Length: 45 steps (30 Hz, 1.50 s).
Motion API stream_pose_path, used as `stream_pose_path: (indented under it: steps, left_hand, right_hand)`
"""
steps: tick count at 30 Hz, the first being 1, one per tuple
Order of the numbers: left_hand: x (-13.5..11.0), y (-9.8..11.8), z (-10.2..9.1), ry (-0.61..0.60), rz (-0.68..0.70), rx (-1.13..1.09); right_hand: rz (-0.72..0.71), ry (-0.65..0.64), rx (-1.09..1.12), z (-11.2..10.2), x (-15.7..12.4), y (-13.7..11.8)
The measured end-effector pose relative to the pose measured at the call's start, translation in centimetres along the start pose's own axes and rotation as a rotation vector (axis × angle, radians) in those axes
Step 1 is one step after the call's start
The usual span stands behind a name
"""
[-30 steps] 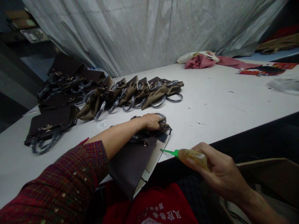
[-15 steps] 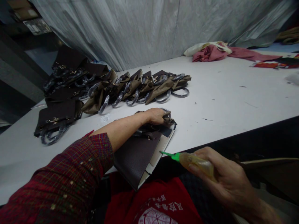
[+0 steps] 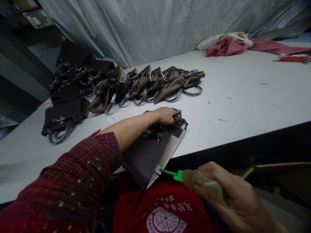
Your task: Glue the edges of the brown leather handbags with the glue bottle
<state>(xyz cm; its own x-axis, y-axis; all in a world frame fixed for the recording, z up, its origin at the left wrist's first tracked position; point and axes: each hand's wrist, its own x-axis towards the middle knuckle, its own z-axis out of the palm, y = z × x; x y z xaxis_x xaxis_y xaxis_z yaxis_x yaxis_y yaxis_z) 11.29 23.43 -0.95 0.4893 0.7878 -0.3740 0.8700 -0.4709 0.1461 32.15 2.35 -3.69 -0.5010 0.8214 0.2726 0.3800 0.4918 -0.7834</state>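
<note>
Squeeze bottle (image 3: 206, 186) with amber contents lies in the right hand (image 3: 228, 194), thumb and fingers closed around its body. Its green nozzle (image 3: 171, 173) points at the cream side edge of a brown bag (image 3: 144, 155); whether the tip touches is unclear. This bag overhangs the white table (image 3: 243, 106)'s near edge. Farther in, the left hand (image 3: 164, 116) rests on its gathered cloth (image 3: 178, 119), fingertips hidden, so how tightly they close cannot be told. Beyond are more bags (image 3: 167, 92).

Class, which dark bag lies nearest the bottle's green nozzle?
The frontmost bag, jutting past the near edge of the table; the other bags lie farther back.
</note>
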Motion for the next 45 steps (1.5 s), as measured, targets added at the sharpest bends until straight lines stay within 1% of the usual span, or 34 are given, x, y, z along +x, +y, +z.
stream_pose_path:
  steps: [2,3,7,11,15,16,19,20,23,24,27,28,29,31,32,33,35,36,37,39,41,43,45]
  left_hand:
    - [0.0,0.0,0.0,0.006,0.007,-0.007]
    - [0.0,0.0,0.1,0.008,0.012,-0.010]
    - [-0.1,-0.1,0.2,0.020,0.018,-0.021]
    - [-0.2,-0.1,0.2,0.027,0.015,-0.025]
    - [-0.3,0.0,0.1,0.030,0.014,-0.022]
    - [-0.3,0.0,0.1,0.032,0.016,-0.020]
    - [-0.3,0.0,0.1,0.033,0.007,-0.017]
    - [-0.4,0.0,0.1,0.032,0.001,-0.018]
    - [-0.4,0.0,0.1,0.032,-0.004,-0.023]
    - [-0.5,0.0,0.1,0.032,-0.002,-0.026]
    - [-0.5,0.1,0.1,0.032,-0.001,-0.032]
    - [-0.5,0.1,0.2,0.033,-0.002,-0.033]
    - [-0.5,0.0,0.2,0.034,-0.004,-0.032]
    - [-0.5,-0.1,0.3,0.036,-0.008,-0.030]
    - [-0.4,-0.2,0.4,0.039,-0.010,-0.026]
    - [-0.4,-0.3,0.5,0.045,-0.013,-0.021]
    - [-0.5,-0.5,0.6,0.063,-0.023,-0.011]
    - [-0.6,-0.6,0.6,0.073,-0.028,-0.008]
    - [-0.7,-0.6,0.6,0.083,-0.031,-0.006]
    - [-1.2,-0.7,0.2,0.104,-0.028,-0.008]
    - [-1.8,-0.8,-0.7,0.140,-0.025,-0.006]
    - [-2.5,-1.2,-2.2,0.190,-0.028,0.003]
    - [-3.5,-1.8,-4.2,0.271,-0.036,0.008]
  right_hand:
    - [0.033,0.072,-0.026,0.2,0.0,-0.1]
    - [0.052,0.082,-0.027,0.3,-0.1,-0.2]
    - [0.046,-0.002,0.022,0.6,-0.4,-0.3]
    - [0.100,0.090,-0.030,0.9,-0.5,-0.2]
    - [0.047,0.022,0.007,0.8,-0.4,-0.1]
    - [0.050,0.043,-0.002,0.7,-0.3,-0.1]
    - [0.115,0.163,-0.065,0.5,-0.1,-0.2]
    - [0.125,0.164,-0.065,0.5,-0.1,-0.3]
    - [0.092,0.050,0.006,0.6,-0.1,-0.5]
    - [0.091,0.041,0.013,0.7,-0.1,-0.5]
    - [0.127,0.143,-0.027,0.9,-0.2,-0.5]
    - [0.136,0.159,-0.027,1.0,-0.2,-0.5]
    - [0.133,0.149,-0.011,1.1,-0.2,-0.5]
    - [0.120,0.083,0.036,1.2,-0.2,-0.4]
    - [0.114,0.077,0.044,1.3,-0.3,-0.3]
    - [0.115,0.099,0.033,1.3,-0.3,-0.2]
    - [0.125,0.183,-0.015,1.4,-0.4,0.1]
    - [0.131,0.209,-0.031,1.5,-0.4,0.2]
    - [0.132,0.208,-0.037,1.6,-0.5,0.3]
    - [0.120,0.154,-0.024,1.6,-0.4,0.5]
    - [0.091,0.113,-0.021,1.5,-0.2,0.6]
    - [0.063,0.123,-0.044,1.2,0.3,0.8]
    - [0.045,0.149,-0.068,0.8,1.1,1.2]
